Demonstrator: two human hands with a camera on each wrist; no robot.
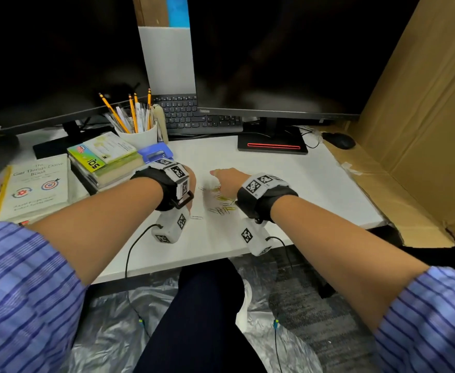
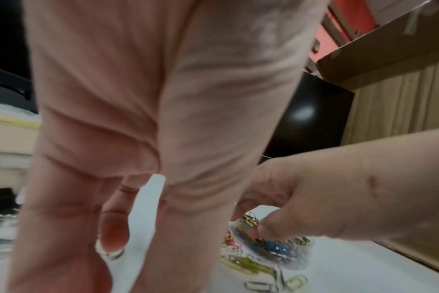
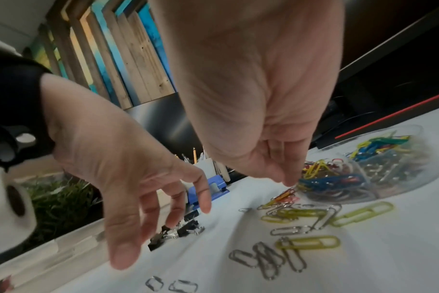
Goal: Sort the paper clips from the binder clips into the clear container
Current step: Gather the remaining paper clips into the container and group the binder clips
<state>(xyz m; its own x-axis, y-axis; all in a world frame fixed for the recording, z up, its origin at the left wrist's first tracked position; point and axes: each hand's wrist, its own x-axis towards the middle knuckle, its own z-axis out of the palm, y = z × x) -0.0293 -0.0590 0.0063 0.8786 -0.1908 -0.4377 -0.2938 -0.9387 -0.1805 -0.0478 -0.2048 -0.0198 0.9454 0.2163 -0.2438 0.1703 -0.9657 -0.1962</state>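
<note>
clear container (image 3: pixel 399 174): hidden behind the right hand (image 1: pixel 227 177) in the head view; cut off by that hand in the left wrist view.
binder clips (image 3: pixel 178 232): partly covered by the left hand (image 3: pixel 128 174); number cannot be told.
right fingertips (image 3: pixel 290 181): whether a clip is pinched cannot be told.

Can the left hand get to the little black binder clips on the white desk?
Probably yes. The left hand hovers with spread fingers right above the small black binder clips on the white desk, and nothing lies between them. The right hand is off to the side, by the clear container.
</note>
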